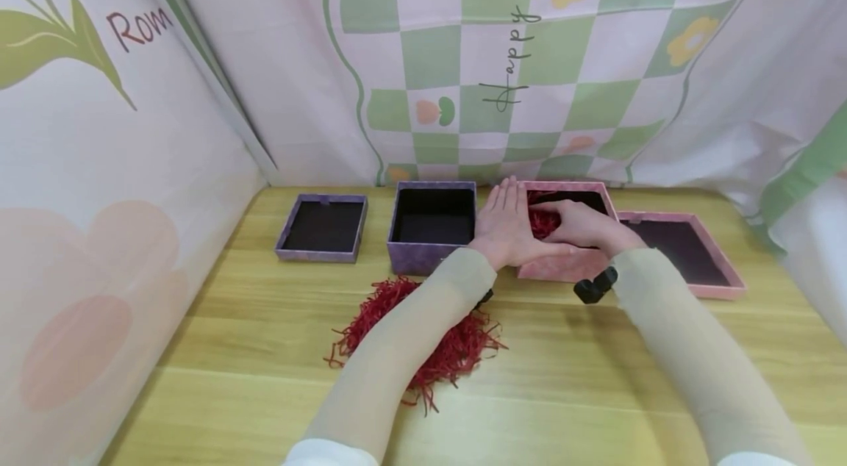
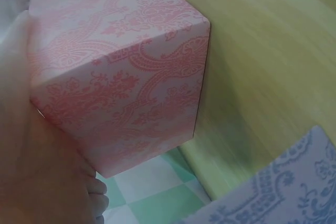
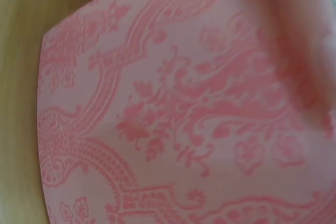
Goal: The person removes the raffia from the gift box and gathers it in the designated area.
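Observation:
A pink patterned box (image 1: 552,266) stands right of centre, its top uncovered, with red shredded paper (image 1: 542,225) inside at the left. My left hand (image 1: 506,227) rests along the box's left rim with fingers straight, its thumb stretched across the front rim. In the left wrist view, that hand (image 2: 47,150) lies against the upper edge of the pink box (image 2: 126,93). From the right, my right hand (image 1: 582,223) reaches inside and grips some of the shreds between thumb and fingers. The box's front wall (image 3: 157,119) fills most of the right wrist view.
A purple box (image 1: 423,258), open on top, stands just left of the pink one. Farther left lies a purple lid (image 1: 324,223); a pink lid (image 1: 681,253) lies at the right. A pile of red shreds (image 1: 456,348) sits partly under my left forearm. A printed curtain (image 1: 430,62) hangs behind.

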The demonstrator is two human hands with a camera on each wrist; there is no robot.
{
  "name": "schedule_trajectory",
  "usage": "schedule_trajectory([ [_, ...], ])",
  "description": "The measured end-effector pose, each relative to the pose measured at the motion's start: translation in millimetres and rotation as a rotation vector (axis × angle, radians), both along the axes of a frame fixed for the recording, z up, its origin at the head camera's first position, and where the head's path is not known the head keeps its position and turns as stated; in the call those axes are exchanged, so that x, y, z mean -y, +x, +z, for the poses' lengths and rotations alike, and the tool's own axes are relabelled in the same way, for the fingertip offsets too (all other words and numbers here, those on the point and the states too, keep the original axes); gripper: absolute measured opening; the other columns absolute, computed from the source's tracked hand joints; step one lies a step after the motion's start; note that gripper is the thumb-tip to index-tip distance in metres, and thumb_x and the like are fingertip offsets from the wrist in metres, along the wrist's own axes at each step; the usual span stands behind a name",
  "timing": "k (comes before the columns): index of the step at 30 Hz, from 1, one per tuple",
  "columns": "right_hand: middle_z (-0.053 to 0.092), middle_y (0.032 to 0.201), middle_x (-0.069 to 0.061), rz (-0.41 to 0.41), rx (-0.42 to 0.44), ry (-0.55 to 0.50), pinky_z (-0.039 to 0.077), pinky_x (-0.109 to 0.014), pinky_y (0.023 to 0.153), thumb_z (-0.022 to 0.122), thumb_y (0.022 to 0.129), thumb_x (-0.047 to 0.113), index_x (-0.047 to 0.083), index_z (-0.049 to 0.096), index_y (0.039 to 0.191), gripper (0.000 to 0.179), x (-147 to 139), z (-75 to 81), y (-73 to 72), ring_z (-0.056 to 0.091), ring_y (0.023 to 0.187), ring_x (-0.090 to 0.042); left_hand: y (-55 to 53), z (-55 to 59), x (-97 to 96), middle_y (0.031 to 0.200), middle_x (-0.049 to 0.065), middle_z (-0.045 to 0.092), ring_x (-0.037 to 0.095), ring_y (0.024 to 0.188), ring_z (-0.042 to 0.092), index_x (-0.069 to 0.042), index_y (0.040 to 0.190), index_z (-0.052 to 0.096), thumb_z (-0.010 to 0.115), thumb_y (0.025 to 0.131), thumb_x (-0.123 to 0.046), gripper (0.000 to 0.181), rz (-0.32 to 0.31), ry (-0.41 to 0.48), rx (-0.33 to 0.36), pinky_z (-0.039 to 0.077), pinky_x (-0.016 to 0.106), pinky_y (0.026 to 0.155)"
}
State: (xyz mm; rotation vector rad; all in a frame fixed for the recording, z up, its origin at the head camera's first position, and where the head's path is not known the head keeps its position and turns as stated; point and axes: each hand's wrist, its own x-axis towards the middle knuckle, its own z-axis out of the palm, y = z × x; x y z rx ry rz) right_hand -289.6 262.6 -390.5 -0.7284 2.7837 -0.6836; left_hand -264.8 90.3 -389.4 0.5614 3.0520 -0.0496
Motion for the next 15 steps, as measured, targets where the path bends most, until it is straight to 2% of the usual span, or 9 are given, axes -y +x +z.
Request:
schedule_trajectory([
  [8,0.057,0.135,-0.032,0.0,0.028,0.041,0.043,-0.063,0.099,0.082,0.082,0.011,-0.01,0.054,0.14,0.068,-2.8,-7.0,-6.7,0.055,0.119,-0.05,0.6,2.3,1.1,0.17,0.006,-0.005,0.017,0.154,-0.007,-0.01,0.163,-0.006,0.029,0.072,-0.101,0.133,-0.003,0.001,0.005,-0.008,0.029,0.12],
  [15,0.065,0.124,-0.028,-0.009,0.009,0.036,0.046,-0.06,0.096,0.084,0.077,0.008,-0.009,0.063,0.129,0.058,-2.3,-8.0,-8.1,0.061,0.112,-0.046,1.4,3.6,1.8,0.17,0.006,-0.003,0.018,0.154,-0.007,-0.012,0.164,-0.005,0.032,0.072,-0.1,0.132,-0.007,0.032,0.025,-0.007,0.029,0.12],
])
